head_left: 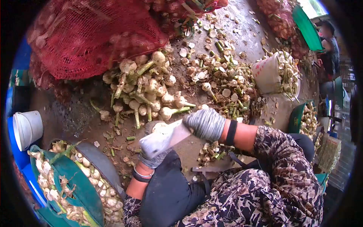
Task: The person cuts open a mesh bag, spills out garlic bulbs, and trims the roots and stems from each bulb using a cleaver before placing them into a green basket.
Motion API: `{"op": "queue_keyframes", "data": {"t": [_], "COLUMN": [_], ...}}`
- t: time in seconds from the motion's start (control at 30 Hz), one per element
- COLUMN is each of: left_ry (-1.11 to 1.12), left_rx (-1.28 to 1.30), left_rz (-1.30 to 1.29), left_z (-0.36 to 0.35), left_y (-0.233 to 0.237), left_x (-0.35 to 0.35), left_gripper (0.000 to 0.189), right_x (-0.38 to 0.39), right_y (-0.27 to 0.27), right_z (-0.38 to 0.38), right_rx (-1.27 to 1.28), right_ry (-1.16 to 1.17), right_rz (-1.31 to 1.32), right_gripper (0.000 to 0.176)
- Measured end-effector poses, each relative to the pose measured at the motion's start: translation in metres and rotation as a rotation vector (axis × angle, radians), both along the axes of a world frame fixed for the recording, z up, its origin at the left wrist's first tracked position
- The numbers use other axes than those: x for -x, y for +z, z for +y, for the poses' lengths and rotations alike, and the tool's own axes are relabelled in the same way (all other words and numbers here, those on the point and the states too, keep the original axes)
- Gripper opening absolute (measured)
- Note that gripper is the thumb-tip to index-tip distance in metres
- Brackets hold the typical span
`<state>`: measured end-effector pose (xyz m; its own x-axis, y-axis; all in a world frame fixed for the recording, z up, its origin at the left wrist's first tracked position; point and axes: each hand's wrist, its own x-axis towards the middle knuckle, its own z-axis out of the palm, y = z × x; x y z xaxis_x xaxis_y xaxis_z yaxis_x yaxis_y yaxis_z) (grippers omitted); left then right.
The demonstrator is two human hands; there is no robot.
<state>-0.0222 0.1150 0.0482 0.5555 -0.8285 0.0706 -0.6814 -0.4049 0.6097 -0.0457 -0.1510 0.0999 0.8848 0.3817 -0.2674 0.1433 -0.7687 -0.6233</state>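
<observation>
My right hand [206,124], in a grey knit glove, is closed round the handle end of a broad-bladed cleaver [160,140]. Its blade points left and crosses in front of my left hand [153,159], which is gloved too and partly hidden behind the metal. A pale garlic bulb [160,128] shows just above the blade, held in the left hand's fingers. Beyond the hands lies a heap of garlic bulbs [151,89] with cut green stems.
A red mesh sack [98,38] of garlic bulges at upper left. Cut stems and trimmings [230,83] litter the ground. A white bucket [266,73] of stems lies tipped right. Green-and-grey containers [81,181] hold garlic at lower left. Another person [329,49] is far right.
</observation>
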Motion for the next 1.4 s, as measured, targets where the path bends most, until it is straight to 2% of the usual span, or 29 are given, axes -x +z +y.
{"op": "queue_keyframes", "data": {"t": [0.07, 0.1, 0.13, 0.23, 0.27, 0.33, 0.37, 0.4, 0.43, 0.47, 0.53, 0.57, 0.63, 0.67, 0.73, 0.77, 0.83, 0.87, 0.93, 0.97, 1.0, 1.1, 1.13, 1.2, 1.23, 1.3, 1.33, 1.37, 1.4], "left_ry": [0.327, 0.302, 0.304, 0.507, 0.497, 0.227, 0.213, 0.221, 0.322, 0.347, 0.396, 0.486, 0.565, 0.376, 0.193, 0.255, 0.363, 0.359, 0.325, 0.373, 0.408, 0.604, 0.798, 0.871, 0.9, 0.432, 0.094, -0.022, 0.035], "left_rx": [0.315, 0.287, 0.291, 0.425, 0.43, 0.215, 0.216, 0.215, 0.288, 0.282, 0.271, 0.425, 0.59, 0.255, -0.068, 0.119, 0.295, 0.295, 0.222, 0.175, 0.138, 0.155, 0.484, 0.674, 0.757, 1.648, 2.056, 2.018, 1.847], "left_rz": [0.607, 0.435, 0.427, 0.748, 0.735, 0.096, 0.04, 0.039, 0.137, 0.138, 0.142, 0.564, 0.976, 0.669, 0.355, 0.514, 0.597, 0.601, 0.361, 0.099, 0.187, 0.399, 0.558, 0.383, 0.287, 0.768, 0.984, 1.057, 1.016], "left_z": [-0.018, -0.021, -0.023, -0.03, -0.036, -0.044, -0.044, -0.042, -0.041, -0.035, -0.022, -0.023, -0.021, -0.017, -0.008, -0.007, -0.002, -0.003, -0.006, -0.012, -0.008, 0.0, 0.013, 0.055, 0.076, 0.089, 0.096, 0.102, 0.102], "left_y": [0.027, 0.034, 0.037, 0.026, 0.021, 0.015, 0.013, 0.013, 0.02, 0.0, -0.042, -0.045, -0.047, -0.046, -0.058, -0.071, -0.074, -0.067, -0.054, -0.05, -0.041, 0.037, 0.079, 0.102, 0.112, 0.178, 0.196, 0.18, 0.16], "left_x": [0.003, -0.001, -0.006, 0.003, -0.005, -0.018, -0.021, -0.019, -0.02, -0.021, -0.021, -0.021, -0.022, -0.023, -0.019, -0.019, -0.008, -0.004, -0.003, -0.012, -0.014, -0.025, -0.029, -0.024, -0.023, -0.022, -0.025, -0.035, -0.049], "left_gripper": [0.071, 0.077, 0.077, 0.079, 0.079, 0.085, 0.094, 0.094, 0.096, 0.095, 0.094, 0.074, 0.054, 0.049, 0.043, 0.043, 0.04, 0.04, 0.037, 0.03, 0.029, 0.022, 0.023, 0.032, 0.037, 0.051, 0.058, 0.06, 0.054], "right_x": [-0.004, 0.001, 0.007, 0.022, 0.009, 0.004, -0.002, -0.007, -0.005, -0.008, -0.004, 0.001, 0.001, 0.0, -0.002, -0.004, -0.008, -0.008, -0.01, -0.009, -0.008, 0.019, 0.026, 0.034, 0.042, 0.037, 0.031, 0.024, 0.02], "right_y": [-0.036, -0.046, -0.061, -0.045, -0.022, -0.001, 0.004, 0.004, -0.005, -0.006, -0.007, -0.013, -0.014, -0.01, -0.004, 0.005, 0.026, 0.031, 0.038, 0.038, 0.027, -0.04, -0.051, -0.044, -0.052, -0.056, -0.053, -0.041, -0.035], "right_z": [-0.026, -0.039, -0.055, -0.02, -0.005, 0.023, 0.029, 0.033, 0.037, 0.043, 0.036, 0.037, 0.036, 0.037, 0.031, 0.027, 0.019, 0.017, 0.013, 0.008, 0.003, -0.042, -0.052, -0.052, -0.049, -0.04, -0.031, -0.022, -0.015], "right_rx": [0.251, 0.257, 0.264, -0.427, -0.531, -0.891, -0.897, -0.774, -0.818, -0.852, -0.735, -0.667, -0.479, -0.389, -0.369, -0.365, -0.217, -0.215, -0.004, 0.033, 0.129, 0.112, 0.106, 0.201, -0.082, -0.149, 0.061, 0.038, 0.01], "right_ry": [-0.222, -0.315, -0.401, -0.63, -0.666, -0.71, -0.692, -0.681, -0.659, -0.625, -0.607, -0.574, -0.423, -0.383, -0.29, -0.285, -0.107, -0.111, -0.052, -0.072, -0.152, -0.319, -0.414, -0.435, -0.569, -0.556, -0.417, -0.428, -0.459], "right_rz": [0.065, 0.075, 0.076, 0.235, 0.352, 0.66, 0.815, 0.77, 0.478, 0.185, 0.239, 0.151, 0.024, 0.01, 0.017, 0.016, -0.041, -0.038, -0.051, 0.013, 0.202, 0.109, 0.101, 0.152, 0.246, 0.226, 0.121, 0.147, 0.185], "right_gripper": [0.012, 0.014, 0.016, 0.036, 0.038, 0.04, 0.04, 0.041, 0.041, 0.041, 0.047, 0.05, 0.056, 0.054, 0.051, 0.051, 0.039, 0.039, 0.036, 0.025, 0.02, 0.019, 0.02, 0.015, 0.013, 0.017, 0.019, 0.025, 0.029]}}
